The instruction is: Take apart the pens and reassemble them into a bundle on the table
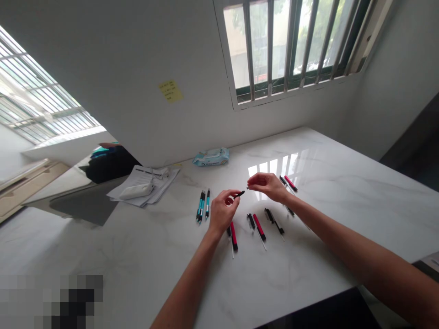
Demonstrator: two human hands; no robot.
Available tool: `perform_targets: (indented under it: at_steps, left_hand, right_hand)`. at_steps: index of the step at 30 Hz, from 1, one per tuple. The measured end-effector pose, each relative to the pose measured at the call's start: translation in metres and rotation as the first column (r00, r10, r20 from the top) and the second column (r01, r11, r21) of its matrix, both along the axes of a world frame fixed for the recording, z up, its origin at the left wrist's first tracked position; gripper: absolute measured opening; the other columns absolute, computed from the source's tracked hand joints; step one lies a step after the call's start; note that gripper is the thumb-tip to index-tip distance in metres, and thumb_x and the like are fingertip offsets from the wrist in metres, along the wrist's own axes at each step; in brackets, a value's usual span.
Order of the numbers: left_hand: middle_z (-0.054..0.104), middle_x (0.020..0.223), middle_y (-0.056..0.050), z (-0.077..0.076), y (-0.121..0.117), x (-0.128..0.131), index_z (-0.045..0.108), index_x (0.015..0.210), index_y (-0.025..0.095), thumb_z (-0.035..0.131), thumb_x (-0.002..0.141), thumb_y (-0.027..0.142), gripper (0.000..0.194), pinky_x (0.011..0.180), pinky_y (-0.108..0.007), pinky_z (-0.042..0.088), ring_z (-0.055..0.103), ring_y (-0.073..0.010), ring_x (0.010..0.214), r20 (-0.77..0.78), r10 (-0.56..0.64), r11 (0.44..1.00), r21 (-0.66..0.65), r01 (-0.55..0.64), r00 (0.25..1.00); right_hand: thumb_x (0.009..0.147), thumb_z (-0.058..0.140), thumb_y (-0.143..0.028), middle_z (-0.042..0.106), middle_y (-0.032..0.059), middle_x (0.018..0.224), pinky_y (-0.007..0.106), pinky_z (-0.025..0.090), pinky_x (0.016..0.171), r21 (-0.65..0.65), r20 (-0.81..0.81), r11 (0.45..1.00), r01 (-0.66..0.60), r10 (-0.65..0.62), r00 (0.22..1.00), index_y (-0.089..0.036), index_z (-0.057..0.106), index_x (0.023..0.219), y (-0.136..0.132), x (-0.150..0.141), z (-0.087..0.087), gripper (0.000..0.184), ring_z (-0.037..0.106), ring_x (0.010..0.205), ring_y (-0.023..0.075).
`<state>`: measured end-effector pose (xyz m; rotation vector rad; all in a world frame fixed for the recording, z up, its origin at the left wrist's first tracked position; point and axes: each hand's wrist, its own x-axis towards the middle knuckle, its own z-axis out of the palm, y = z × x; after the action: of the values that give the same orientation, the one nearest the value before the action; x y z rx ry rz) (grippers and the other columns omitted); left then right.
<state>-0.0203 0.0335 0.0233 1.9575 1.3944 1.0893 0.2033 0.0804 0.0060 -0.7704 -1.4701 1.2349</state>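
My left hand [222, 211] pinches a short black pen part [239, 194] between thumb and fingertips. My right hand [267, 186] hangs just right of it, fingers curled toward the thumb, its tips almost touching that part's end. Anything held there is too small to tell. Below the hands lie a bundle of teal-and-black pens [203, 205], several red-and-black pens [233, 236] and a black pen [273, 220] with its parts. Another red pen [291, 183] and a black pen piece [283, 181] lie beyond my right hand.
The pens lie on a white marble table [325, 164]. A pack of wet wipes [211, 157] and papers under a white pouch [141, 189] lie near the wall. A dark bag [109, 165] sits beyond the left edge. A barred window [291, 45] is above.
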Motion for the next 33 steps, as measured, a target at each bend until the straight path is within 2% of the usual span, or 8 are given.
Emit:
perform_targets:
  at_steps: [6, 18, 23, 28, 30, 33]
  left_hand:
    - [0.076, 0.103, -0.004, 0.002, -0.001, 0.000, 0.078, 0.105, 0.025, 0.066, 0.092, 0.034, 0.020, 0.074, -0.029, 0.056, 0.067, -0.0161, 0.075, -0.013, -0.016, 1.000, 0.007, 0.016, 1.000]
    - [0.075, 0.101, -0.004, 0.007, -0.003, 0.001, 0.078, 0.105, 0.026, 0.066, 0.092, 0.032, 0.020, 0.074, -0.030, 0.056, 0.069, -0.0174, 0.078, -0.044, -0.023, 1.000, 0.011, 0.024, 0.999]
    - [0.074, 0.099, -0.004, 0.007, -0.003, 0.001, 0.078, 0.105, 0.025, 0.066, 0.091, 0.031, 0.019, 0.076, -0.030, 0.056, 0.068, -0.0176, 0.080, -0.054, -0.026, 0.999, 0.023, 0.028, 0.998]
    - [0.075, 0.102, -0.005, 0.006, -0.003, 0.001, 0.078, 0.104, 0.025, 0.067, 0.091, 0.031, 0.018, 0.078, -0.031, 0.057, 0.069, -0.0180, 0.081, -0.036, -0.038, 0.999, 0.029, 0.040, 0.999]
    - [0.075, 0.103, -0.005, 0.005, -0.003, 0.001, 0.078, 0.104, 0.025, 0.067, 0.091, 0.031, 0.018, 0.079, -0.031, 0.057, 0.070, -0.0179, 0.082, -0.030, -0.040, 0.999, 0.031, 0.041, 0.999]
    - [0.075, 0.103, -0.004, 0.005, -0.002, 0.001, 0.078, 0.105, 0.025, 0.068, 0.092, 0.030, 0.018, 0.078, -0.031, 0.057, 0.069, -0.0178, 0.082, -0.026, -0.044, 0.998, 0.038, 0.045, 0.999]
  right_hand:
    - [0.075, 0.087, -0.040, 0.079, 0.0054, 0.095, 0.040, 0.060, 0.093, -0.017, 0.015, 0.999, -0.035, 0.035, 0.999, -0.019, 0.076, 0.096, -0.004, -0.007, -0.004, 0.032, 0.076, 0.092, 0.0212]
    - [0.075, 0.086, -0.041, 0.079, 0.0045, 0.094, 0.039, 0.059, 0.092, -0.028, 0.020, 0.999, -0.046, 0.047, 0.999, -0.019, 0.076, 0.095, -0.008, -0.008, 0.000, 0.031, 0.075, 0.091, 0.0210]
    - [0.078, 0.084, -0.039, 0.078, 0.0050, 0.095, 0.037, 0.059, 0.090, 0.035, 0.101, 0.999, -0.032, 0.028, 0.994, -0.019, 0.076, 0.096, -0.010, -0.007, 0.002, 0.028, 0.075, 0.091, 0.0213]
    - [0.089, 0.074, -0.045, 0.079, 0.0052, 0.088, 0.034, 0.059, 0.079, 0.115, 0.241, 0.993, 0.033, -0.060, 0.969, -0.021, 0.076, 0.098, -0.012, -0.007, 0.003, 0.025, 0.075, 0.083, 0.0213]
    - [0.093, 0.070, -0.046, 0.079, 0.0053, 0.086, 0.034, 0.058, 0.077, 0.122, 0.278, 0.992, 0.016, -0.050, 0.959, -0.021, 0.075, 0.103, -0.013, -0.006, 0.003, 0.028, 0.076, 0.083, 0.0216]
    - [0.090, 0.073, -0.046, 0.079, 0.0058, 0.090, 0.035, 0.059, 0.080, 0.133, 0.276, 0.991, -0.025, -0.013, 0.961, -0.021, 0.075, 0.102, -0.013, -0.004, 0.003, 0.028, 0.075, 0.085, 0.0220]
